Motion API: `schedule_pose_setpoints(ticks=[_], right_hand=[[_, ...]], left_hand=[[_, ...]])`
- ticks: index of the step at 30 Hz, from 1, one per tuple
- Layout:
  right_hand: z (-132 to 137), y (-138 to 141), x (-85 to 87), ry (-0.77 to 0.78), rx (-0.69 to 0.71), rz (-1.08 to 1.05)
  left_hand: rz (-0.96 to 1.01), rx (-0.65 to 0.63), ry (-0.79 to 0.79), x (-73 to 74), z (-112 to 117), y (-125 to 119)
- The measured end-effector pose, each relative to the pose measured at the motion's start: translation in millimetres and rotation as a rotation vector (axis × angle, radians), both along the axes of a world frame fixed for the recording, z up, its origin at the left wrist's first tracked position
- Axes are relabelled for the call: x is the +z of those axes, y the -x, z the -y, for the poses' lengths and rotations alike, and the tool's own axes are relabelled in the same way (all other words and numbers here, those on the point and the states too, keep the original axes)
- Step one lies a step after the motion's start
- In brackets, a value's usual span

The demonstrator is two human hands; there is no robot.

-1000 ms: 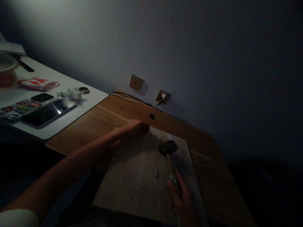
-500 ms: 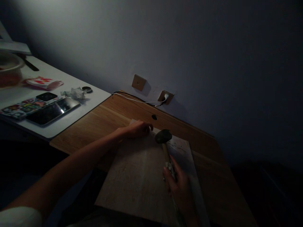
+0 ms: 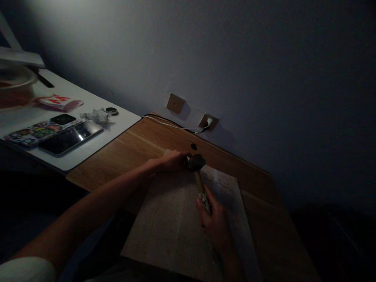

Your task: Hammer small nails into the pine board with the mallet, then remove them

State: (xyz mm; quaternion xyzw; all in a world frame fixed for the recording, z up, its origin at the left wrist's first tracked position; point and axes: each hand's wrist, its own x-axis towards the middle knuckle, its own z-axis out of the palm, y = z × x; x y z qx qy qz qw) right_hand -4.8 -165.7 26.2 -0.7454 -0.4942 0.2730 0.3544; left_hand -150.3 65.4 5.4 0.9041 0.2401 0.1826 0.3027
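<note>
My right hand (image 3: pixel 216 221) is wrapped round the handle of a hammer (image 3: pixel 196 162), whose dark head points away from me. A pale wooden board (image 3: pixel 164 223) lies under both hands. At the board's far edge my left hand (image 3: pixel 174 160) rests with its fingers curled together. The hammer head is right beside these fingertips and partly hides them. Whatever the left fingers pinch, if anything, is too small and dark to make out. Small dark dots (image 3: pixel 220 182) mark the board's far right corner.
The board sits on a wooden desk (image 3: pixel 117 152) against the wall. On a white table (image 3: pixel 114 131) at left are a phone (image 3: pixel 70 139), a patterned case (image 3: pixel 38 131), crumpled plastic (image 3: pixel 96 115), a red-and-white packet (image 3: pixel 60 102) and a bowl (image 3: pixel 17 90). A plugged cable (image 3: pixel 176 126) runs along the wall.
The hammer has moved left in my right hand, and its head has come close against my left fingertips. My left hand stays at the same spot on the board.
</note>
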Motion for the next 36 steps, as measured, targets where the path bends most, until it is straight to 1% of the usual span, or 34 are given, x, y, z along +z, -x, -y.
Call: schedule_pose_setpoints(ticks=[4,9,11,13,16,18,19,21,22,23,24,26,28,30,32,34,36], right_hand=[[-0.1,0.8,0.0,-0.02,0.019,0.026],[2.8,-2.4,3.9,-0.029,0.007,0.024],[11.4,-8.3,4.0,-0.011,-0.018,-0.003],[25.5,-16.7,2.1,0.027,-0.066,-0.033],[52.9,-31.4,-4.3,0.046,-0.167,-0.022],[70.3,-40.5,-9.7,0.031,-0.212,0.016],[77.6,-44.3,-12.4,0.025,-0.221,0.033],[88.4,-49.5,-17.2,0.017,-0.23,0.053],[91.8,-50.9,-19.3,0.012,-0.231,0.057],[94.0,-51.4,-21.1,0.005,-0.231,0.058],[95.0,-51.3,-22.6,-0.002,-0.231,0.058],[94.9,-49.8,-25.1,-0.014,-0.227,0.069],[93.5,-48.1,-27.0,-0.026,-0.217,0.098],[92.2,-47.2,-28.5,-0.036,-0.208,0.126],[91.7,-47.3,-29.4,-0.042,-0.203,0.137],[92.0,-48.0,-29.2,-0.039,-0.21,0.125],[92.7,-48.5,-27.8,-0.019,-0.23,0.088]], left_hand=[[-0.006,0.01,-0.01,-0.3,0.1,0.0],[0.008,-0.002,0.012,-5.3,-2.6,-1.0],[0.013,-0.019,-0.006,-6.4,-5.5,-1.3],[0.039,-0.054,-0.073,-5.0,-8.0,-1.4],[0.116,-0.074,-0.196,4.7,-2.9,-2.3],[0.164,-0.106,-0.24,15.4,11.5,-4.6],[0.178,-0.153,-0.255,21.0,22.3,-6.4],[0.17,-0.329,-0.293,30.4,49.5,-11.5],[0.148,-0.43,-0.346,33.3,64.4,-14.7],[0.116,-0.515,-0.429,34.8,79.2,-18.1],[0.076,-0.56,-0.523,34.9,93.2,-21.7],[-0.003,-0.611,-0.669,31.3,116.8,-28.5],[-0.068,-0.629,-0.759,25.3,133.6,-34.1],[-0.098,-0.626,-0.812,19.8,144.6,-38.0],[-0.084,-0.616,-0.832,17.0,150.5,-39.7],[-0.055,-0.617,-0.841,18.1,150.2,-39.2],[-0.045,-0.614,-0.845,22.8,141.2,-36.1]])
